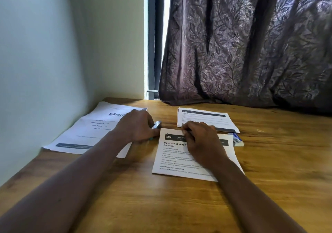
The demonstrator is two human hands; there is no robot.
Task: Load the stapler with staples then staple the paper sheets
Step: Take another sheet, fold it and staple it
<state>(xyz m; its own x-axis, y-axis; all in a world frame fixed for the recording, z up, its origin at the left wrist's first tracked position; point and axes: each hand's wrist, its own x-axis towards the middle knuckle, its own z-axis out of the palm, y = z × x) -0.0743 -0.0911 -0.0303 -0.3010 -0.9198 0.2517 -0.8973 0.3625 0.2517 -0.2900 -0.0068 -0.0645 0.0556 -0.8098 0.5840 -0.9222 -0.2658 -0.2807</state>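
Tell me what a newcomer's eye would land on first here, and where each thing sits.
The two hands at the middle of the wooden table draw the eye. The left hand grips a metal stapler beside the top left corner of the paper sheets, while the right hand rests on those sheets near their top edge. Behind them, a dark leaf-patterned curtain fills the upper right.

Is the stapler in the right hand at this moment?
No, the left hand grips the stapler beside the paper sheets, while the right hand holds those sheets.
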